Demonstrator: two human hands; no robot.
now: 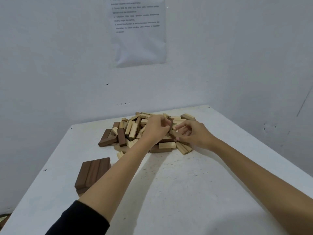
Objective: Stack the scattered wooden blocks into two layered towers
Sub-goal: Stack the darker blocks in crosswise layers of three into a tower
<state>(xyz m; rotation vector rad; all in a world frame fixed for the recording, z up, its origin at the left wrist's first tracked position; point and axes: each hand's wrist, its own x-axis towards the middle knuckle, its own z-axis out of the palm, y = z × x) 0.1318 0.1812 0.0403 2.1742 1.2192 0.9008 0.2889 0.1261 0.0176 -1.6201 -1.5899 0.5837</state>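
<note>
A heap of scattered light and dark wooden blocks [132,131] lies at the far middle of the white table [177,187]. Both my hands are in the heap. My left hand [156,128] has its fingers curled round a dark block [171,125] that stands nearly upright. My right hand [194,134] pinches another dark block [174,134] lying just below it. At the near left, three dark blocks lie side by side as a flat layer [92,172], with part of a lower layer showing under it.
The table stands in a corner, with white walls behind and to the right. A printed sheet of paper [138,29] hangs on the back wall above the heap. The table's left edge runs close to the flat layer.
</note>
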